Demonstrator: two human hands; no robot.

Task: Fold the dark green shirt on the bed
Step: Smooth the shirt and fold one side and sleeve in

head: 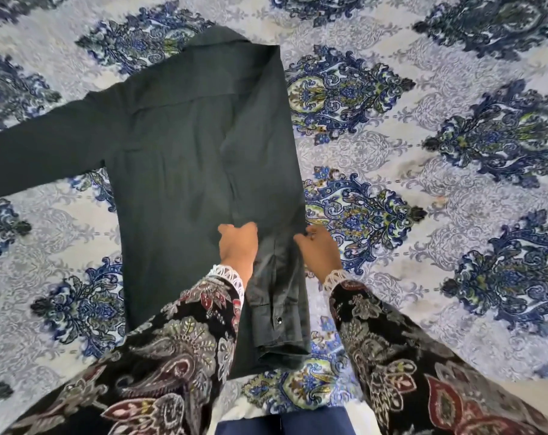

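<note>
A big bed [423, 152] with a blue and white flowery cover, filling the whole view. One dark green shirt [184, 158] lying flat on it, back side up, collar at the far end and hem at the near end. Long way of the shirt running from near to far, tipped a little to the left at the top.

Right side already folded in over the body, with its right sleeve [279, 309] laid down along the right edge, cuff and one small snap button near the bottom. Left sleeve [37, 152] not yet folded, stretched straight out to the left, going off the picture.

Two hands, both low on the right part of the shirt. Left hand [238, 246] flat on the cloth, fingers bent a little, pressing on the folded sleeve, maybe pinching it; cannot tell for sure. Right hand [319, 251] at the right edge of the shirt, fingers curled onto the edge, touching the fold; a real grip cannot be told.

Next job, most likely: the left side. Spread-out sleeve lying far to the left of both hands. Left hand nearer to it, so an easy reach across for that one.

One shirt, two shirt sleeves, two hands, one bed.
</note>
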